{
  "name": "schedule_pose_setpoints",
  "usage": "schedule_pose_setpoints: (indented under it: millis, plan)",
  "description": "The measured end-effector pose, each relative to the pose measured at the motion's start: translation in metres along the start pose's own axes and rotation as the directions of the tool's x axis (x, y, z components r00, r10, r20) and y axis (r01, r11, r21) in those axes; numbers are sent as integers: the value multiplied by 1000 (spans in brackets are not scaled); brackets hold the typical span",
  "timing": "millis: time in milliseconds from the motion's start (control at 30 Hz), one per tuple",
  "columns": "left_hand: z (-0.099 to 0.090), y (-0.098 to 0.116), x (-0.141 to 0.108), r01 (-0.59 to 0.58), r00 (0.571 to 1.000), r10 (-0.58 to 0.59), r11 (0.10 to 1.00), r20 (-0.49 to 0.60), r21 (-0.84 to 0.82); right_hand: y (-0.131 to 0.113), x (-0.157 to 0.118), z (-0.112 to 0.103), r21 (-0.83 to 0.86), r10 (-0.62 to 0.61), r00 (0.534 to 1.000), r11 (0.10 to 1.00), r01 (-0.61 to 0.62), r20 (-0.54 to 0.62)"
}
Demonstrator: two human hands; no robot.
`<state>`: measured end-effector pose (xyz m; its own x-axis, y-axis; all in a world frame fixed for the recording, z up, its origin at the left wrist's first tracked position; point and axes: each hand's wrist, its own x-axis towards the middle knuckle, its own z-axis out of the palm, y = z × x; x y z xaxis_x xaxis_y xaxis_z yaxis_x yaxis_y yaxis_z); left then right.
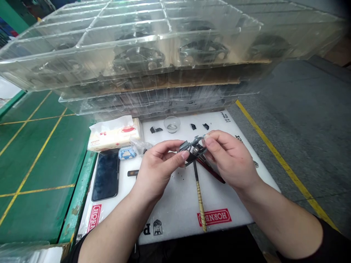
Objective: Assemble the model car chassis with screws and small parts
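Left hand (157,170) half open, fingers curled, tips on the grey part (192,145). Right hand (230,159) pinches the same part between thumb and fingers. One part, held in both hands above the middle of the white foam board (181,208), not touching the board as far as I can tell. Exact part type too small to tell.

On the board: 2 brushes under the hands, one gold-and-black (200,195), one dark red (212,171); 3 small black pieces along the far edge (156,129) (193,126) (205,126); 1 glass cup (172,124); 1 phone (105,175); 1 tissue pack (115,133); 1 blue tin (127,152), with a clear bag (140,146) just beside it; 1 short dark stick (133,173).

Bare board around the brushes, toward the near edge and the right edge. Left edge overlaps the green worktop (41,171); right edge meets a grey mat (290,109). At least 2 stacked clear trays (131,44) loom over the far edge, dark parts in their compartments. Their clearance above the board is hard to judge.
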<state>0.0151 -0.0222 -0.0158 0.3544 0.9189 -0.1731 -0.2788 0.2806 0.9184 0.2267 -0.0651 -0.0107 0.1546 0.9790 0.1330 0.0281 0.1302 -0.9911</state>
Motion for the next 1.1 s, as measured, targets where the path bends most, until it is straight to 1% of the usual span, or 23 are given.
schedule_pose_setpoints:
  millis: [367,433,533,633,767,900,1100]
  plan:
    - [2,4,0,31,1000,-30,999,-6,15,0,-1,-1,45,52,999,998,-52,11]
    - [3,7,0,74,997,-74,996,4,-40,1,-1,-1,62,67,998,996,-67,0]
    - [5,12,0,170,985,-170,977,10,-129,4,-1,-1,90,93,996,992,-92,-9]
    - [6,15,1,220,975,-220,964,21,-146,8,-1,0,134,118,993,984,-118,12]
    - [6,16,2,248,969,-246,954,33,-169,11,-1,1,180,128,992,975,-130,24]
    - [5,16,2,267,964,-260,939,60,-217,12,0,0,187,128,992,974,-129,15]
    - [3,14,3,241,970,-235,955,58,-174,11,0,0,179,132,991,975,-132,15]
